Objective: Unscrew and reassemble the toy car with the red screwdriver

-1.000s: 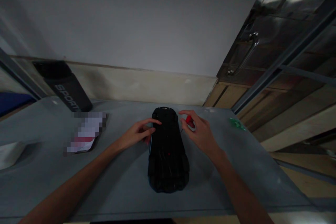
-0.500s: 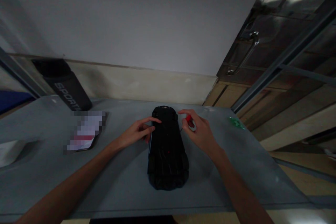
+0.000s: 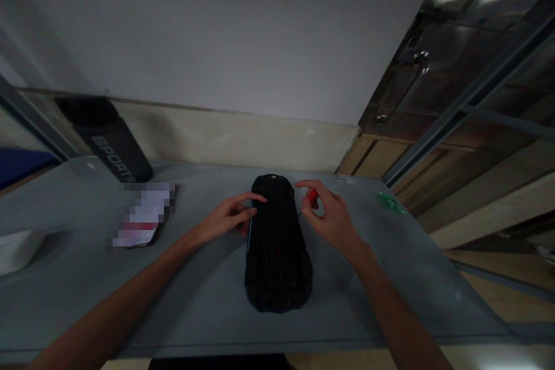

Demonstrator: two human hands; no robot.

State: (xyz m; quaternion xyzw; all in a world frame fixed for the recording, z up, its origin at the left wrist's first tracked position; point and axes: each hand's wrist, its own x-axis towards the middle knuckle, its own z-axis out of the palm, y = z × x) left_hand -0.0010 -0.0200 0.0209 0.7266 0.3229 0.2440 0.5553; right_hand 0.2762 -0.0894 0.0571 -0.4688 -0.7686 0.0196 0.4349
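Note:
A black toy car (image 3: 277, 231) lies upside down on the grey table, its wheels and dark underside facing up. My left hand (image 3: 229, 215) grips its left edge, with the index finger stretched over the underside and the thumb at the side. Just right of the car, my right hand (image 3: 327, 211) is closed on a small screwdriver (image 3: 311, 196) with a red handle. Its thin dark shaft points down and left towards the car's right side. The tip is too dark to make out, so I cannot tell if it touches the car.
A dark bottle marked SPORT (image 3: 115, 147) stands at the back left, beside a phone (image 3: 145, 217) with a blurred screen. A white object (image 3: 19, 251) sits at the left edge. Green plastic (image 3: 391, 202) lies to the right. Behind the grey table (image 3: 208, 312) rises a wall.
The red handle has turned slightly between my right fingers. Both hands and the toy car otherwise keep their places.

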